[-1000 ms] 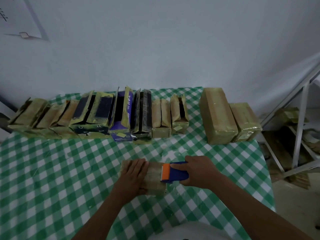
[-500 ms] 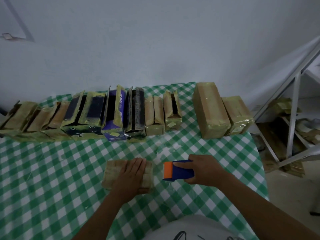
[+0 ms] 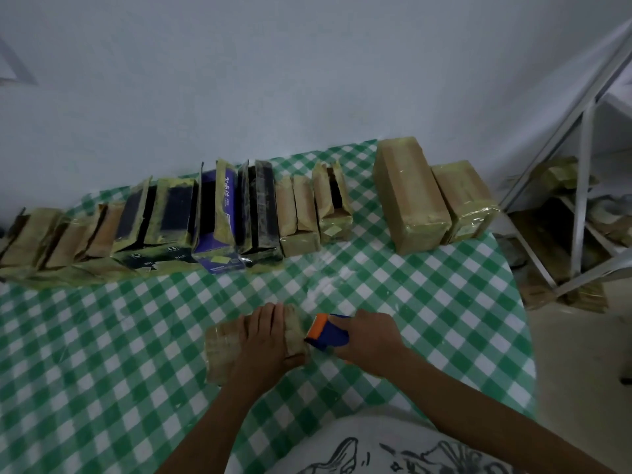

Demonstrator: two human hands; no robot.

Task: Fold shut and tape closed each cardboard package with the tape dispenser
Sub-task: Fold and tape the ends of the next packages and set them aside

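A small brown cardboard package (image 3: pixel 222 347) lies on the green checked tablecloth (image 3: pixel 102 336) in front of me. My left hand (image 3: pixel 265 340) rests flat on top of it, fingers straight and pointing away from me. My right hand (image 3: pixel 367 338) grips a blue tape dispenser (image 3: pixel 330 331) with an orange front, whose front edge touches the package's right end. Behind, a row of several open packages (image 3: pixel 171 217) stands along the wall, flaps up. Two closed taped packages (image 3: pixel 410 196) lie at the back right.
The table's right edge curves near a white metal rack (image 3: pixel 581 186) holding more cardboard on its low shelves. A pale wall stands right behind the row of packages. Bare tablecloth stretches to the left of the package.
The dispenser, apart from the package half a second ago, has moved left and now touches its right end. The left hand stays flat on the package.
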